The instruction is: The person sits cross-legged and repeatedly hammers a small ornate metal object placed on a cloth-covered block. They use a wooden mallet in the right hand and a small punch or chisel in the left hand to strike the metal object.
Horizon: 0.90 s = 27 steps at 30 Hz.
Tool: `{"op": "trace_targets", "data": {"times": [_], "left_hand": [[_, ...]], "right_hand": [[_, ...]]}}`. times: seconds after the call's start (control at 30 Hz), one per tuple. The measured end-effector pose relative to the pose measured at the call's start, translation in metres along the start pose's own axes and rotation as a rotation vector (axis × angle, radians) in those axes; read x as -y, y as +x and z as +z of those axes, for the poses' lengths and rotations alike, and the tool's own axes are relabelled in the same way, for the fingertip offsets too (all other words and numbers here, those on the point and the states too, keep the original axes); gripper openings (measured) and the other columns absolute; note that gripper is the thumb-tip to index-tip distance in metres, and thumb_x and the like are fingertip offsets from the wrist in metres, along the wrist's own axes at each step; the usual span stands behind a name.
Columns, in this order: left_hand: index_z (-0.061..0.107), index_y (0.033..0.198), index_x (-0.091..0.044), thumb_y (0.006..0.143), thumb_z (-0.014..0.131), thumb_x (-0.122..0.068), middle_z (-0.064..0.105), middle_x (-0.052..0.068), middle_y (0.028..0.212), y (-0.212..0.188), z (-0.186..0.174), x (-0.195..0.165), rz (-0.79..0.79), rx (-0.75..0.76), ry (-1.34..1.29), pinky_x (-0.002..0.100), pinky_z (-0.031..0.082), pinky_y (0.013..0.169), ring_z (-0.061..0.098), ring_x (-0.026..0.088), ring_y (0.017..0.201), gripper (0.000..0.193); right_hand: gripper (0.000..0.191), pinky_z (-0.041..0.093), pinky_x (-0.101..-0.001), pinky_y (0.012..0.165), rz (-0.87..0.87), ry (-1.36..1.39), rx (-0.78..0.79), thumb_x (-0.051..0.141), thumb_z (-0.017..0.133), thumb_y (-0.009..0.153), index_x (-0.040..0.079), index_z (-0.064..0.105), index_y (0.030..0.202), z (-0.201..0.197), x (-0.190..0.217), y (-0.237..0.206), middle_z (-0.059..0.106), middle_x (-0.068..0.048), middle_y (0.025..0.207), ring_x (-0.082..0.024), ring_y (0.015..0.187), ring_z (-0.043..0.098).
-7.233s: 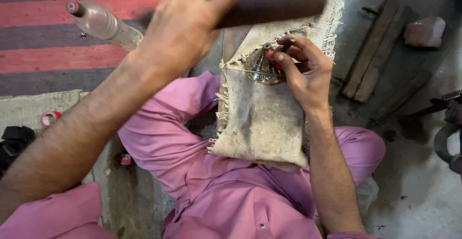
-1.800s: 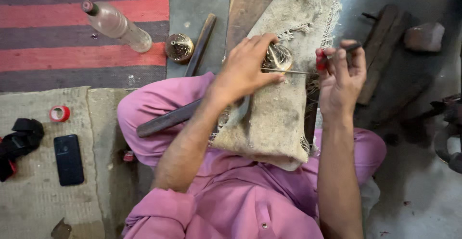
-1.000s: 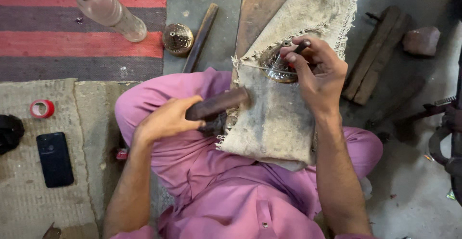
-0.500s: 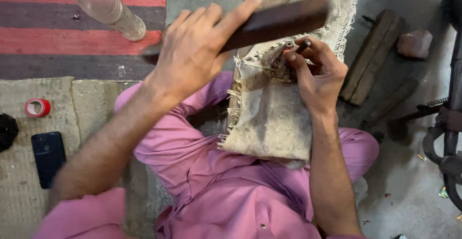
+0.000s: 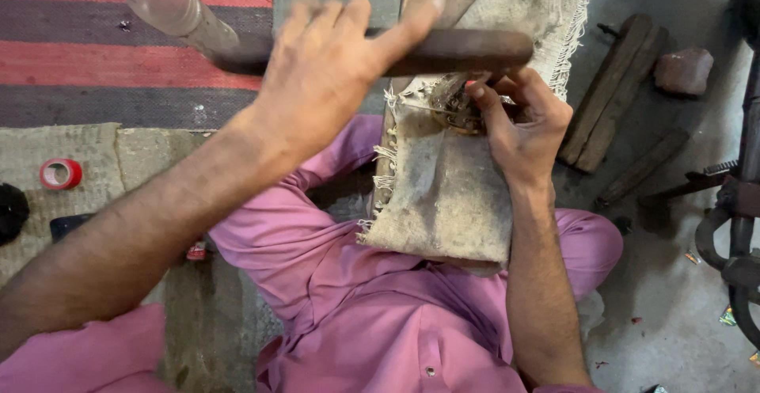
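- A person in pink clothing point(image 5: 356, 314) sits on the floor, seen from above, knees spread, lap at the bottom of the head view
- A burlap-covered block point(image 5: 447, 203) rests between the thighs, its frayed edge running along the left side
- The right hand point(image 5: 518, 128) rests on the far end of that burlap, fingers curled and pinched around a small metal piece point(image 5: 455, 104) pressed against the cloth; much of the piece is hidden by the fingers
- The left hand point(image 5: 332, 76), motion-blurred, is raised above the lap with the forearm crossing the picture from the lower left; its fingers are wrapped tight around a dark wooden bar point(image 5: 443, 51)
- The bar lies roughly level, its free end just above the metal piece and the right hand's fingertips; whether it touches them cannot be told
- To the left, on a woven mat point(image 5: 95, 148), lie a roll of red tape point(image 5: 60, 173) and a dark object cut off by the frame edge
- To the right, on the grey concrete floor point(image 5: 665, 282), lie dark wooden slats point(image 5: 609, 92) and a reddish stone point(image 5: 685, 70)
- Farthest off, a plastic bottle point(image 5: 170, 5) lies tilted on a red-and-dark striped rug point(image 5: 71, 53)
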<state>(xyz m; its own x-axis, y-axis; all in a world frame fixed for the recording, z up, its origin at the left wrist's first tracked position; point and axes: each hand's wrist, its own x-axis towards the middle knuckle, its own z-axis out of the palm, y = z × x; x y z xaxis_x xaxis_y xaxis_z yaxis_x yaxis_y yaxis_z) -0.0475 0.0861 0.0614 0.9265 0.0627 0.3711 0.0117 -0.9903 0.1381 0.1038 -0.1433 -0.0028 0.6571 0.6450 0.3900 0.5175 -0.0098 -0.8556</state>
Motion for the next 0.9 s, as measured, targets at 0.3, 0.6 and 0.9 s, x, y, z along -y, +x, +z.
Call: {"op": "trace_targets", "data": {"times": [0.3, 0.6, 0.9], "left_hand": [[0.033, 0.165, -0.026, 0.101, 0.059, 0.000, 0.057, 0.013, 0.100, 0.000, 0.006, 0.001, 0.029, -0.064, 0.076, 0.054, 0.049, 0.096, 0.063, 0.034, 0.098, 0.074], [0.035, 0.165, -0.027, 0.098, 0.056, 0.004, 0.055, 0.013, 0.101, 0.004, 0.009, 0.004, 0.019, -0.066, -0.004, 0.051, 0.047, 0.098, 0.060, 0.036, 0.099, 0.076], [0.038, 0.163, -0.028, 0.097, 0.059, 0.003, 0.055, 0.012, 0.102, 0.012, 0.009, 0.007, 0.074, -0.120, 0.137, 0.049, 0.048, 0.096, 0.061, 0.034, 0.097, 0.076]], "right_hand": [[0.025, 0.063, -0.0235, 0.078, 0.012, -0.077, 0.004, -0.006, 0.075, 0.104, -0.003, 0.067, 0.127, -0.001, 0.001, 0.002, 0.078, -0.008, 0.105, -0.014, 0.095, 0.077], [0.023, 0.060, -0.0227, 0.085, 0.066, 0.047, -0.013, -0.008, 0.072, 0.106, -0.005, 0.067, 0.129, 0.000, -0.001, -0.001, 0.075, -0.009, 0.109, -0.012, 0.100, 0.073], [0.025, 0.060, -0.0222, 0.084, 0.069, -0.010, -0.012, -0.009, 0.070, 0.105, -0.005, 0.067, 0.129, -0.004, -0.001, 0.000, 0.077, -0.009, 0.106, -0.012, 0.097, 0.073]]}}
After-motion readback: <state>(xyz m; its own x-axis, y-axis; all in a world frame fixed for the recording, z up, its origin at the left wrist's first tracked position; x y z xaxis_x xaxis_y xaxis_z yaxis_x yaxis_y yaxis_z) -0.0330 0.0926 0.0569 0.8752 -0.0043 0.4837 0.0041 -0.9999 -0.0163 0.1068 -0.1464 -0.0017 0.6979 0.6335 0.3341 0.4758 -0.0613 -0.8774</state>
